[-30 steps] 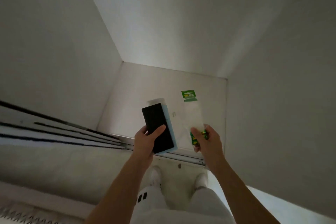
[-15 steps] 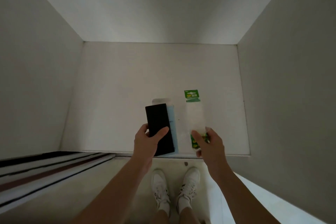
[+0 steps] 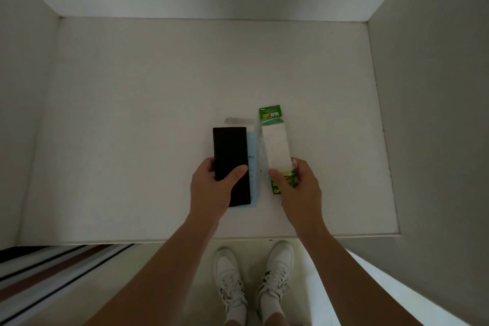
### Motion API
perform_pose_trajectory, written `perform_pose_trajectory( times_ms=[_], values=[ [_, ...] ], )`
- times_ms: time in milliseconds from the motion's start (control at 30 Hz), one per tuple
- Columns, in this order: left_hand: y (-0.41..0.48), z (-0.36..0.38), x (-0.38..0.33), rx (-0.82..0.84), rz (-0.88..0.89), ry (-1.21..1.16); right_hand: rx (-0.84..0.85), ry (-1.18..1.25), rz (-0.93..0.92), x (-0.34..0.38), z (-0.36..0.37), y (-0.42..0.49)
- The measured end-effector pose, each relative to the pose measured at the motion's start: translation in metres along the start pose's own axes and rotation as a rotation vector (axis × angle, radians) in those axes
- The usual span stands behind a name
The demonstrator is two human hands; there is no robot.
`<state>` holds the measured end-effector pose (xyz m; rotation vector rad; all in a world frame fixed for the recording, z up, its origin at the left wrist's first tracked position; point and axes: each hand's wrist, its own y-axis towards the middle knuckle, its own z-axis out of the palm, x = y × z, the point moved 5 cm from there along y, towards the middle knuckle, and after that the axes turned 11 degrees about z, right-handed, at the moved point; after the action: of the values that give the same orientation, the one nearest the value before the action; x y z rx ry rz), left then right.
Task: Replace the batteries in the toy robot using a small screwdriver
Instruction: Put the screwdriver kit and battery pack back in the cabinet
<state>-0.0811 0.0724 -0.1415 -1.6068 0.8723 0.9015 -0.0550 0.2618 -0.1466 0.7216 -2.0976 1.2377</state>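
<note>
1. Batteries (image 3: 274, 188) in green wrap sat at the near end of a long battery pack (image 3: 276, 145), partly hidden under my right thumb.
2. My right hand (image 3: 301, 193) pinched that near end, thumb on top and fingers curled round the far side. The pack's green header card (image 3: 270, 114) pointed away from me.
3. My left hand (image 3: 211, 190) gripped a flat black case (image 3: 230, 153), with the thumb laid across its top face and the fingers wrapped round its left edge.
4. A pale blue box (image 3: 252, 145) lay directly under the black case, showing along the case's right side and near end.
5. The case and the pack ran side by side, close but apart, over a white shelf (image 3: 132, 127). I could not tell whether they rested on it or hung just above it.
6. Grey walls (image 3: 436, 87) closed the shelf in on the left, back and right.
7. Below the shelf's near edge my white shoes (image 3: 230, 280) stood on a pale floor, with a striped rug (image 3: 53, 267) off to the left.
</note>
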Motion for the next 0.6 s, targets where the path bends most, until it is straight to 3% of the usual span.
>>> perform_pose_trajectory(
  times_ms=[300,600],
  values=[
    [-0.001,0.004,0.0,-0.111,0.136,0.154,-0.119,-0.173,-0.057,0.003,0.0,-0.004],
    [0.0,-0.004,0.015,-0.175,0.024,0.019,-0.247,-0.338,-0.147,-0.001,-0.001,-0.003]
  ],
)
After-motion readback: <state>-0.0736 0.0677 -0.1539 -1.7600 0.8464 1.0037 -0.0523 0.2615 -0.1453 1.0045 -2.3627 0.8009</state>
